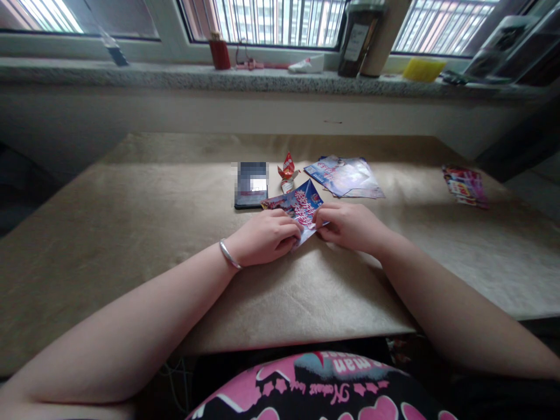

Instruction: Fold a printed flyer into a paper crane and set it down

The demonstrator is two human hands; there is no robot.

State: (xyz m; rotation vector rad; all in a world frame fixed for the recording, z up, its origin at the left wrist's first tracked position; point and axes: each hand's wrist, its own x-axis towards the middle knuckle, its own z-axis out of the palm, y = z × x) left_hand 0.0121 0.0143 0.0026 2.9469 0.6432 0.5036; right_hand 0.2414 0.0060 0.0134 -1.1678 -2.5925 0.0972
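A printed paper sheet (300, 205), blue and red with white lettering, lies folded on the tan table (144, 221) in front of me. My left hand (265, 238) is curled, its fingers pressing on the sheet's near left edge. My right hand (350, 226) is also curled and pinches the sheet's near right corner. A silver bangle (229, 255) circles my left wrist. Just beyond the sheet stands a small red folded paper figure (287, 170).
A dark phone (251, 185) lies left of the figure. A stack of printed sheets (345, 175) lies behind my right hand, another leaflet (464, 185) at the far right. The windowsill holds a red cup (219, 53), a dark jar (356, 41) and a yellow sponge (422, 69).
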